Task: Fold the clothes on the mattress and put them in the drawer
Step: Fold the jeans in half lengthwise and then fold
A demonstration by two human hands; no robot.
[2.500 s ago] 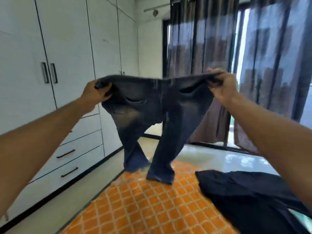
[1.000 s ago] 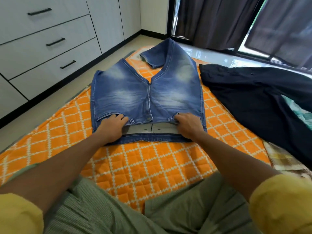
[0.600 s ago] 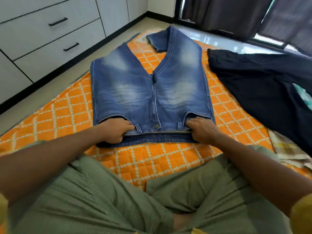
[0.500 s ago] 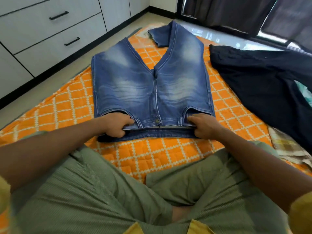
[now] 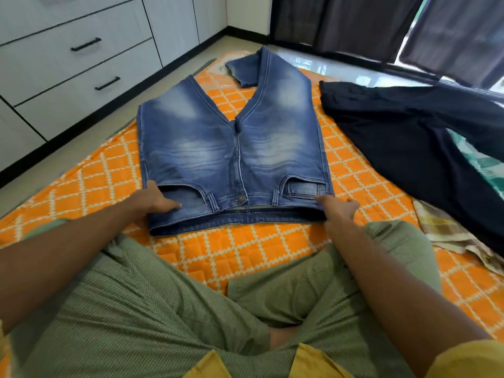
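- 0 items folded or put away so far, judging by the layout: jeans lie flat and unfolded, nothing looks stacked
- jeans are mid-mattress, front side up, button + fly visible, directly ahead of the seated person's knees
- Orientation: waistband at the near edge, legs run away from the person toward the curtains; long axis near-to-far, tilted slightly right at the far end
- Left leg looks cut short or doubled under, can't tell which; right leg runs farther, w/ a hem flap lying across near the top
- left hand: fingers straight, flat on the denim at the left pocket / waistband corner, pressing, not gripping
- right hand: fingers fairly straight, tips touching the waistband's right corner by the pocket, no pinch visible
- Est. step: smoothing / squaring the waistband before the 1st fold
- Left to do for the jeans: fold leg over leg along the long axis, fold down in length, carry to a drawer
- Drawers sit in the white unit on the left across a strip of floor, all appear closed, so 1 needs opening
- Still queued: dark garment spread on the right, just beside the jeans w/o touching; a checked cloth partly under it near the right knee; a bit of teal fabric at the far right edge
- Overall approx. early stage, most of the task remains
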